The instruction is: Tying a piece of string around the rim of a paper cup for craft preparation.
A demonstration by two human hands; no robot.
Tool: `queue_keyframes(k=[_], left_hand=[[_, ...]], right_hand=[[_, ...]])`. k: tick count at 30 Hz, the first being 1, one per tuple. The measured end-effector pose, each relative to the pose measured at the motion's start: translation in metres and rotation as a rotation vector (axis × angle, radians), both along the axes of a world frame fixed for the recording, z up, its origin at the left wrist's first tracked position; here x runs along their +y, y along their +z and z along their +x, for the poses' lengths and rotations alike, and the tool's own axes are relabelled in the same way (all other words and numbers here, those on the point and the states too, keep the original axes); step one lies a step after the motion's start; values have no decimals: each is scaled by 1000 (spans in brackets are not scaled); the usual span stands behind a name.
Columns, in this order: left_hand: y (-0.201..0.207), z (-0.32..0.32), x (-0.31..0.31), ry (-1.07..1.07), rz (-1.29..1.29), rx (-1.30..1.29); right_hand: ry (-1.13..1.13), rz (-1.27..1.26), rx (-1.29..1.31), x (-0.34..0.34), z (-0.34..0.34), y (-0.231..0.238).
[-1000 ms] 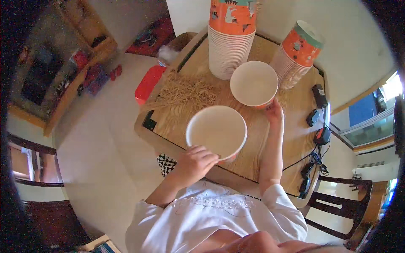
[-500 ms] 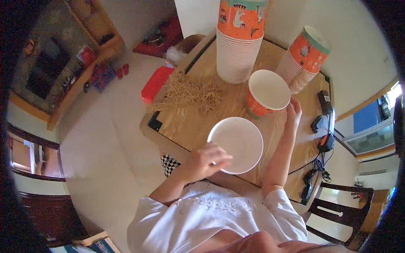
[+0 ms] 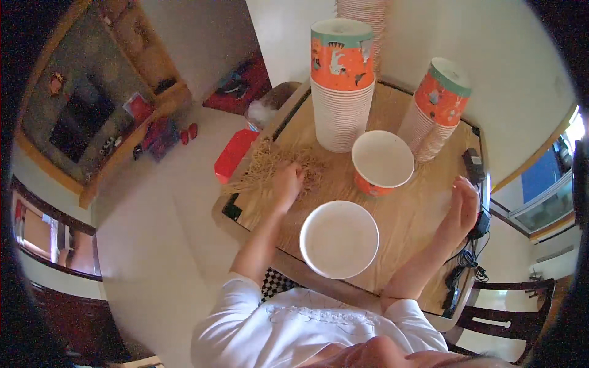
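My left hand (image 3: 287, 185) is at the tangled pile of thin tan strands (image 3: 261, 175) on the table's left part. Its fingers are bent down into the pile and look closed on some strands, whose kind I cannot make out. My right hand (image 3: 464, 205) is held over the table's right side, fingers loosely bent and apart, holding nothing. Nearest me stands a white-rimmed paper tub (image 3: 339, 240), seen from above with its mouth up. Behind it, an orange printed paper tub (image 3: 383, 161) also stands mouth up, touched by neither hand.
A tall stack of paper tubs (image 3: 342, 92) and a shorter stack (image 3: 438, 104) stand mouth down at the back. A red box (image 3: 236, 154) is beside the strands. Black adapters and cables (image 3: 467, 257) line the right edge. A dark chair (image 3: 509, 319) stands at lower right.
My left hand has gone from the near tub's rim forward to the strands. My right hand has left the orange tub and moved right. The view has shifted a little.
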State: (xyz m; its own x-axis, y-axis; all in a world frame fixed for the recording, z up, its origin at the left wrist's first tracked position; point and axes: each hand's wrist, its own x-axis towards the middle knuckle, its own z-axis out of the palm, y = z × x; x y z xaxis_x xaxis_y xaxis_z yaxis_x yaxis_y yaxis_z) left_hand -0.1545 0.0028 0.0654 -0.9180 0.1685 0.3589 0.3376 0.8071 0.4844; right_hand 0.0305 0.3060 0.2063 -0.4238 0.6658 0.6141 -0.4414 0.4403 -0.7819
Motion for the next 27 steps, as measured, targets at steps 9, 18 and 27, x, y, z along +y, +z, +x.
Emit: queue_keyframes(k=[9, 18, 27], left_hand=[[151, -52, -1, -86, 537, -65], [302, -54, 7, -382, 804, 181], [178, 139, 19, -474, 424, -329]], right_hand=[[30, 14, -40, 12, 2, -5], [199, -86, -64, -12, -7, -7], [696, -89, -168, -59, 4, 3]])
